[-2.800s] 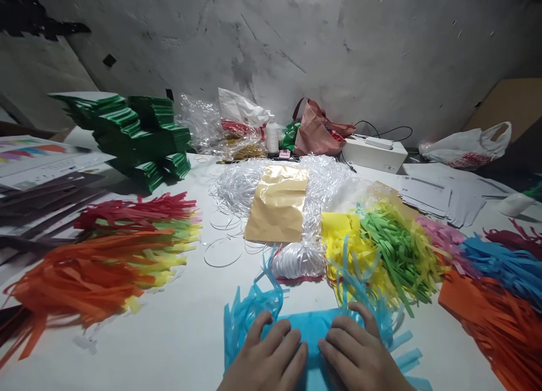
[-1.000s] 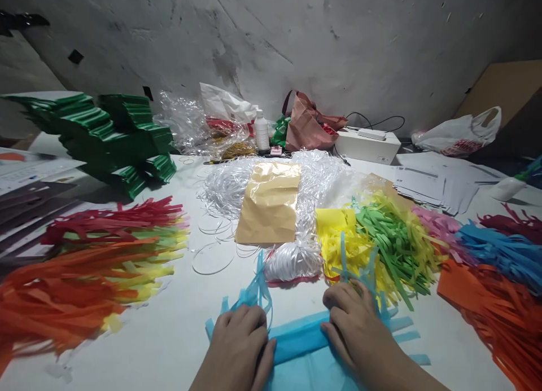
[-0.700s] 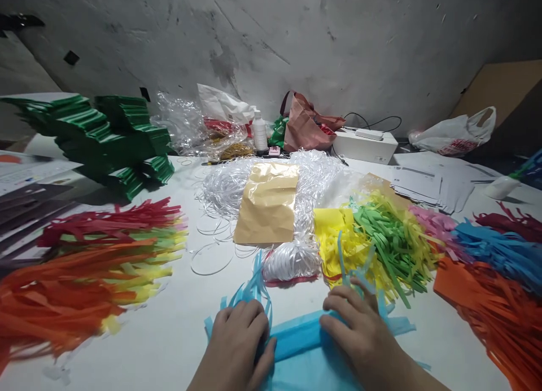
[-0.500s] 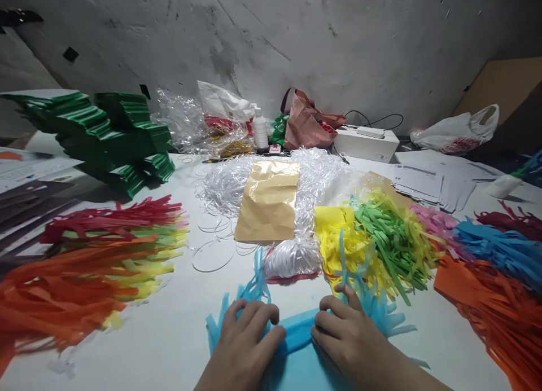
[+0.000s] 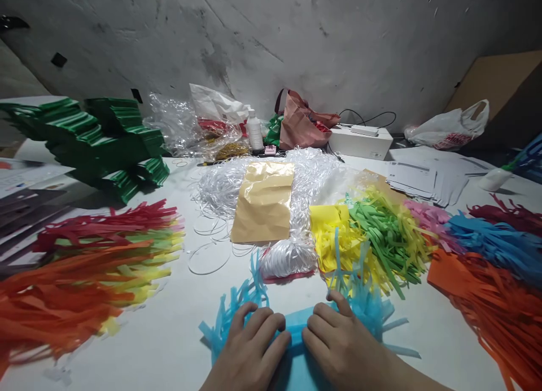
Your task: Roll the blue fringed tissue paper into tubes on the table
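**Blue sheet, bottom centre: both hands closer together on the folded band**

Largest first. Grey wall [image 5: 254, 35] fills the top of the frame; white table [image 5: 178, 334] runs across below it. Green stack [image 5: 93, 148] at upper left. Orange fringe [image 5: 71, 301] at lower left, with red fringe [image 5: 110, 224] just above it; a second orange bunch [image 5: 486, 301] at lower right.

Blue paper [image 5: 302, 371] lies on the table at bottom centre, partly cut off by the frame edge. Its cut strips spread out beyond both hands, and a darker folded band crosses between them. Strips at its right side reach the yellow fringe [image 5: 339, 238].

Left hand [image 5: 256, 346] and right hand [image 5: 345, 343]: both palm down on the paper, fingers curled over the band, tips a narrow gap apart. Contact is clear. Thumb undersides are hidden, so I cannot tell whether the paper is pinched or only pressed.

Change: about a second ago the hands stood wider, with a longer stretch of band showing between them. Now the left has come inward, its fingers more arched, and only a short piece shows. My reading: the work is at the middle of the fold, with the side strips left loose.

Smaller items: white string [image 5: 224, 185] at centre, brown sheet [image 5: 262, 202] lying on it, white bundle [image 5: 288, 260] just below. Smallest, upper centre: bottle [image 5: 254, 131], then pink box [image 5: 270, 150].
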Tool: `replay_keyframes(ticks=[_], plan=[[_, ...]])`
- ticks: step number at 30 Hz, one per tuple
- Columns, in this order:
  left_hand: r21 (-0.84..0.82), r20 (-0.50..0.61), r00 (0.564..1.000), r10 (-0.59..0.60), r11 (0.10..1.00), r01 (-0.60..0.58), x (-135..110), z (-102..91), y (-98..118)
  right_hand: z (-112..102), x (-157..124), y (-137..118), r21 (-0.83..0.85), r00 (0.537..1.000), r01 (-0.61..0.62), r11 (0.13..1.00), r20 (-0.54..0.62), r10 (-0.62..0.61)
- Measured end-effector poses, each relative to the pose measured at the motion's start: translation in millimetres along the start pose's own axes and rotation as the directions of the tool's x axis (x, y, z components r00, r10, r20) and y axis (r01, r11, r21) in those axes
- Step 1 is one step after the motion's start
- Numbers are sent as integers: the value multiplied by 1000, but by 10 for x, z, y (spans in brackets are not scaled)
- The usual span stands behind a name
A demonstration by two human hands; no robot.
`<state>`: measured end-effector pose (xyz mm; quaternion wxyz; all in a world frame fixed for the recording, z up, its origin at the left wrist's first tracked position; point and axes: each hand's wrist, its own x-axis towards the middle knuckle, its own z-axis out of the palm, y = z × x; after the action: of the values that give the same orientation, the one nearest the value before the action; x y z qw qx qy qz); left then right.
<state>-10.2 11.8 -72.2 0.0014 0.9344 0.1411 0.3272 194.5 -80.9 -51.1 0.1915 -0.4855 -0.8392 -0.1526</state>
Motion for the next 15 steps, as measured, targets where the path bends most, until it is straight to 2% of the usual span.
replay_keyframes(ticks=[8, 11, 15], plan=[[-14, 67, 998, -7, 1000, 8, -63, -32, -37, -79, -94, 46, -82, 998, -52, 995, 34, 55], [-23, 92, 996, -15, 1000, 17, -82, -57, -68, -96, -159, 94, -67, 997, -59, 996, 50, 62], [-34, 60, 998, -31, 999, 33, -59, -83, -65, -91, -217, 160, 10, 994, -92, 996, 54, 91]])
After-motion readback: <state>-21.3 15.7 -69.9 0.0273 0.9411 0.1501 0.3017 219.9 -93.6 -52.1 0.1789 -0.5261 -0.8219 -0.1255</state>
